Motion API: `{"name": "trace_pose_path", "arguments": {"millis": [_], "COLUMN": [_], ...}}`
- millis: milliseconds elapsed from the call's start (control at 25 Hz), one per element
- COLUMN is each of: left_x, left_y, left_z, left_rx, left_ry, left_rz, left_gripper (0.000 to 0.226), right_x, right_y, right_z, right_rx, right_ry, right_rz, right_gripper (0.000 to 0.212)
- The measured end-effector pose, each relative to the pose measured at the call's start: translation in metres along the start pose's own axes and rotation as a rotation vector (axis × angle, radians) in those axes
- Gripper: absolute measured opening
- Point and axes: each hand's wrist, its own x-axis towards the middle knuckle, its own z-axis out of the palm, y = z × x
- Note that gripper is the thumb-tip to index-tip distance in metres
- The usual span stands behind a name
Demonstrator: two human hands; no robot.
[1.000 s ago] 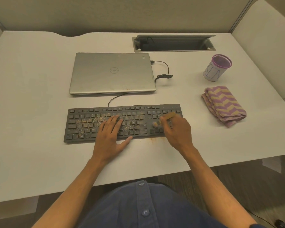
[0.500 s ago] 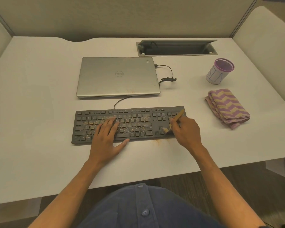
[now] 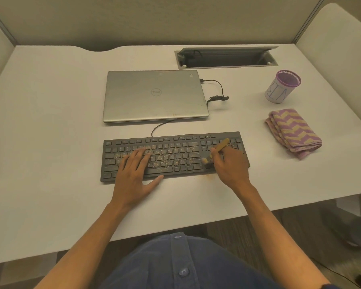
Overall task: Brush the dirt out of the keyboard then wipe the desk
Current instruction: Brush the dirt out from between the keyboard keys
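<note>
A black keyboard (image 3: 171, 156) speckled with tan crumbs lies mid-frame; a small wooden brush (image 3: 216, 150) angles over its right keys; a folded purple-and-tan cloth (image 3: 293, 132) sits right.

A pale desk (image 3: 50, 142) carries a black keyboard (image 3: 175, 155) near its front edge, a closed silver laptop (image 3: 154, 97) just behind it, and — off to the right — a folded zigzag cloth (image 3: 292, 132) and a purple-rimmed cup (image 3: 281, 87); brownish dirt (image 3: 209, 176) speckles the surface beside the keyboard's front edge.
</note>
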Motion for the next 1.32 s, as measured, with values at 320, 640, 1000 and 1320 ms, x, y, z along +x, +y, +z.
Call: {"name": "trace_pose_path", "arguments": {"millis": [320,640,1000,1320], "left_x": [-0.002,-0.003,-0.002,-0.002], "left_y": [0.0,-0.001,0.001,0.003], "left_z": [0.001,0.0,-0.001,-0.002], "left_rx": [-0.021,-0.022,-0.032,-0.029], "left_ry": [0.002,0.003,0.002,-0.004], "left_rz": [-0.019,-0.023,-0.037,-0.04], "left_gripper": [0.078,0.077,0.078,0.079], "right_x": [-0.01,0.023,0.062,0.059], "right_y": [-0.006,-0.024,-0.029,-0.023], "right_z": [0.002,-0.002,0.0,0.014], "right_rx": [-0.03,0.004,0.02,0.127], "right_ry": [0.025,0.091,-0.117,-0.072], "right_rz": [0.008,-0.015,-0.197,-0.157], "right_gripper": [0.04,0.04,0.037,0.038]}}
